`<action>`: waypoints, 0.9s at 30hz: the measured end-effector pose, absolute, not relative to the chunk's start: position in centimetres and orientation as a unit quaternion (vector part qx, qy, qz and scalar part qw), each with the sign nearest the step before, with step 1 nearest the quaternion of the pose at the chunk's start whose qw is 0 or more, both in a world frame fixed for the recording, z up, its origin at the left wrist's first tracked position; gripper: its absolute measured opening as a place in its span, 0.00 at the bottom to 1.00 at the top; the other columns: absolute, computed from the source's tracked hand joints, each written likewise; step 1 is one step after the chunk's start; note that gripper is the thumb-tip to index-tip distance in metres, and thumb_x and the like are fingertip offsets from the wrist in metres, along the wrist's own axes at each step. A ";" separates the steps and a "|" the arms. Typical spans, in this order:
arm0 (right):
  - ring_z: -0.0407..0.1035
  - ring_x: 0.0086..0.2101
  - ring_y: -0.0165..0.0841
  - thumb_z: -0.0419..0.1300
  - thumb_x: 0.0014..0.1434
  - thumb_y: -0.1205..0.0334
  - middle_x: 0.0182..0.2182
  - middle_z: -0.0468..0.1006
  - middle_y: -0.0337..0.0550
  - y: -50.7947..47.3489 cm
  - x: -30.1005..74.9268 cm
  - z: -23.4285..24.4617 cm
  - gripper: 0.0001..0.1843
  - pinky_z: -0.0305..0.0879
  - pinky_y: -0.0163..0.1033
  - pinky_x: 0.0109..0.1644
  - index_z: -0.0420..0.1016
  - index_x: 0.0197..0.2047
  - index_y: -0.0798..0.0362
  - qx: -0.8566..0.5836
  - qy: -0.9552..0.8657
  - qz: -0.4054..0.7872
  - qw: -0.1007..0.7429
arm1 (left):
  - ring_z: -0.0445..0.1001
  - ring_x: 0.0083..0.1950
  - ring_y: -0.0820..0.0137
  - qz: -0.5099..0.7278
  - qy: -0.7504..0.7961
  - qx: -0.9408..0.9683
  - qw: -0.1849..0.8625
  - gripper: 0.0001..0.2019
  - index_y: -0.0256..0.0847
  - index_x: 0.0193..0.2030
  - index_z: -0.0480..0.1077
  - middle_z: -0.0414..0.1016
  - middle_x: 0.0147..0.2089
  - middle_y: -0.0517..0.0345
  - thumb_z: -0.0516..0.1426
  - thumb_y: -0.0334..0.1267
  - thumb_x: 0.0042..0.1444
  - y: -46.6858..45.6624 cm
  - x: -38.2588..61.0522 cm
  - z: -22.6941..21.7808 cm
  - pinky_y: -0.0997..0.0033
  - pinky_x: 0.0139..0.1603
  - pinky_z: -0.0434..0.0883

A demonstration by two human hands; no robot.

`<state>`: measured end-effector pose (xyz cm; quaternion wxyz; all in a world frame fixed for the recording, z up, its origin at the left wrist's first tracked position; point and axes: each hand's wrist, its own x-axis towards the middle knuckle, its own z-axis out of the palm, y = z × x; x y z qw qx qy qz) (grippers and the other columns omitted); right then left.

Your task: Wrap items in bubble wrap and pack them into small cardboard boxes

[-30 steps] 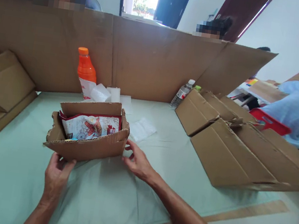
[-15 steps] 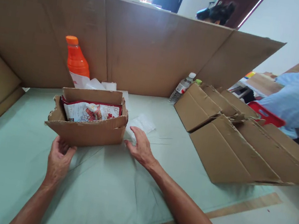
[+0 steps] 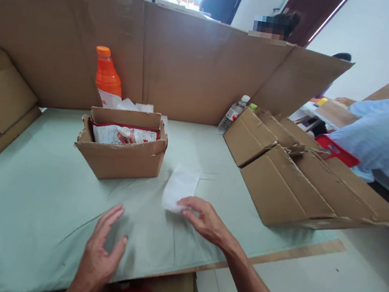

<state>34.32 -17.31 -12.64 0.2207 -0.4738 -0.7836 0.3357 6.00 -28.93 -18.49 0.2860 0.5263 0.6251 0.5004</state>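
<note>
My right hand pinches the near right corner of a thin white bubble-wrap sheet, whose near edge is lifted a little off the green cloth. Thumb and fingers close on the sheet. My left hand hovers over the near part of the cloth, fingers apart and holding nothing. Beyond it stands an open cardboard box. Inside the box is a white and red printed packet; its lower part is hidden by the box wall.
A green cloth covers the table. Behind the box stand an orange bottle and white wrapping. At right, several cardboard compartments sit beside a clear bottle. A cardboard wall runs along the back, with people beyond it.
My left hand has left the box's lower edge and come nearer me, open. My right hand has closed on the bubble-wrap sheet and drawn it nearer.
</note>
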 end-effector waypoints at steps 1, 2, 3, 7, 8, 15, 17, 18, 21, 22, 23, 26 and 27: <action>0.76 0.49 0.40 0.58 0.63 0.59 0.48 0.83 0.46 -18.8 34.4 -12.4 0.13 0.71 0.42 0.48 0.82 0.46 0.50 -0.445 -0.777 0.385 0.225 | 0.67 0.68 0.52 0.488 0.600 0.568 0.280 0.25 0.43 0.60 0.71 0.70 0.66 0.44 0.61 0.38 0.54 -29.1 6.8 -18.2 0.46 0.69 0.65; 0.76 0.49 0.41 0.59 0.63 0.58 0.47 0.83 0.47 -20.1 34.3 -12.3 0.13 0.71 0.42 0.48 0.82 0.46 0.50 -0.424 -0.769 0.422 0.225 | 0.66 0.69 0.53 0.473 0.579 0.602 0.282 0.28 0.43 0.64 0.68 0.69 0.68 0.44 0.60 0.35 0.55 -29.2 7.6 -18.0 0.47 0.69 0.65; 0.76 0.48 0.41 0.59 0.63 0.57 0.47 0.83 0.47 -21.2 34.1 -12.3 0.13 0.71 0.42 0.49 0.83 0.46 0.50 -0.408 -0.760 0.452 0.224 | 0.66 0.70 0.54 0.459 0.561 0.627 0.286 0.30 0.44 0.66 0.66 0.67 0.68 0.44 0.59 0.33 0.54 -29.2 8.3 -17.7 0.48 0.69 0.65; 0.77 0.42 0.40 0.58 0.63 0.52 0.42 0.84 0.47 -23.4 33.1 -12.9 0.17 0.71 0.41 0.45 0.83 0.45 0.52 -0.399 -0.730 0.511 0.215 | 0.72 0.64 0.57 0.445 0.517 0.662 0.310 0.33 0.44 0.68 0.63 0.74 0.61 0.45 0.58 0.30 0.53 -28.9 10.3 -17.5 0.51 0.65 0.70; 0.76 0.42 0.40 0.58 0.62 0.51 0.41 0.84 0.47 -23.6 33.0 -13.2 0.18 0.71 0.41 0.45 0.83 0.46 0.52 -0.411 -0.725 0.511 0.212 | 0.75 0.59 0.58 0.445 0.517 0.659 0.317 0.32 0.44 0.68 0.64 0.77 0.56 0.46 0.57 0.30 0.53 -28.8 10.6 -17.6 0.53 0.62 0.72; 0.73 0.44 0.41 0.67 0.53 0.49 0.45 0.80 0.48 -24.2 33.8 -15.1 0.38 0.70 0.44 0.51 0.70 0.65 0.52 -0.481 -0.694 0.470 0.256 | 0.75 0.35 0.67 0.400 0.588 0.593 0.377 0.26 0.36 0.64 0.68 0.78 0.37 0.54 0.55 0.38 0.57 -27.7 11.1 -17.9 0.67 0.39 0.73; 0.74 0.38 0.37 0.63 0.57 0.51 0.38 0.79 0.45 -24.0 33.8 -15.6 0.29 0.71 0.41 0.46 0.74 0.59 0.53 -0.506 -0.674 0.465 0.270 | 0.73 0.33 0.68 0.393 0.592 0.587 0.388 0.27 0.35 0.64 0.67 0.77 0.35 0.56 0.55 0.39 0.58 -27.4 11.0 -17.8 0.68 0.37 0.71; 0.73 0.36 0.36 0.61 0.59 0.51 0.35 0.78 0.44 -23.8 33.7 -15.8 0.25 0.71 0.40 0.43 0.76 0.56 0.54 -0.515 -0.664 0.465 0.277 | 0.73 0.33 0.68 0.393 0.592 0.584 0.393 0.27 0.36 0.64 0.67 0.76 0.34 0.57 0.56 0.40 0.58 -27.2 10.8 -17.8 0.68 0.38 0.71; 0.71 0.31 0.34 0.59 0.60 0.51 0.31 0.76 0.41 -23.0 33.4 -16.2 0.22 0.69 0.38 0.36 0.77 0.53 0.52 -0.528 -0.660 0.459 0.275 | 0.75 0.35 0.68 0.401 0.584 0.577 0.407 0.27 0.39 0.65 0.66 0.78 0.36 0.57 0.57 0.40 0.58 -26.6 10.1 -18.1 0.68 0.41 0.72; 0.71 0.30 0.33 0.58 0.60 0.51 0.30 0.75 0.40 -22.7 33.3 -16.2 0.22 0.68 0.37 0.35 0.76 0.53 0.52 -0.531 -0.666 0.451 0.267 | 0.76 0.36 0.68 0.403 0.580 0.577 0.410 0.27 0.39 0.65 0.66 0.78 0.37 0.56 0.57 0.40 0.58 -26.3 9.8 -18.2 0.68 0.42 0.72; 0.70 0.29 0.33 0.58 0.60 0.51 0.29 0.75 0.39 -22.5 33.2 -16.3 0.22 0.67 0.37 0.34 0.76 0.55 0.52 -0.536 -0.675 0.439 0.253 | 0.76 0.37 0.68 0.405 0.577 0.578 0.410 0.27 0.39 0.65 0.66 0.79 0.37 0.56 0.57 0.39 0.58 -26.1 9.6 -18.3 0.68 0.43 0.73; 0.69 0.27 0.32 0.55 0.61 0.54 0.28 0.76 0.38 -21.7 33.0 -16.5 0.25 0.66 0.37 0.34 0.73 0.59 0.51 -0.549 -0.710 0.391 0.203 | 0.78 0.39 0.67 0.411 0.571 0.596 0.385 0.26 0.41 0.64 0.66 0.80 0.39 0.54 0.57 0.36 0.58 -25.5 9.0 -18.2 0.67 0.44 0.75; 0.70 0.27 0.33 0.55 0.61 0.54 0.29 0.77 0.38 -21.5 33.1 -16.6 0.25 0.67 0.38 0.35 0.73 0.60 0.51 -0.549 -0.722 0.377 0.188 | 0.79 0.40 0.67 0.415 0.567 0.609 0.367 0.25 0.41 0.63 0.68 0.80 0.40 0.54 0.57 0.35 0.57 -25.2 8.7 -18.0 0.67 0.45 0.75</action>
